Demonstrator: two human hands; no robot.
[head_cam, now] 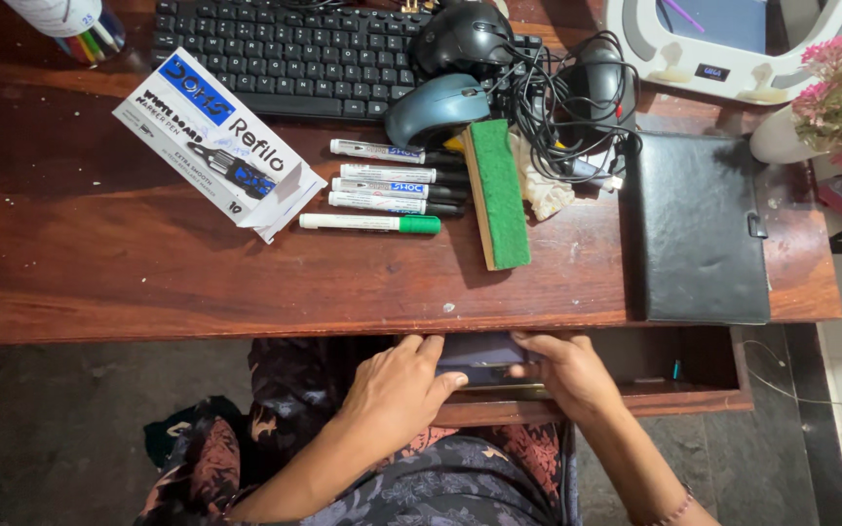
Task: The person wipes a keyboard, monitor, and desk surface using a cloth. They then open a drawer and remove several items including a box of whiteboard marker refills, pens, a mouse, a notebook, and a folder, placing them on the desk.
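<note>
Left hand (397, 390): palm down, fingers curled, grasping a dark flat case (479, 358), possibly a box. Right hand (562, 375): clasps its other end. Case: in the open drawer (694, 394) under the counter (99, 263).

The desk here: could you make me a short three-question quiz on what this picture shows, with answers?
1. True or false: the left hand and right hand both grip one dark flat object at the open drawer.
2. What colour is the cap of the marker lying nearest the desk's front edge?
A) red B) green C) yellow
3. What lies directly right of the markers, its felt face green?

Key
1. True.
2. B.
3. A board eraser, lying on the wooden desk.
</note>
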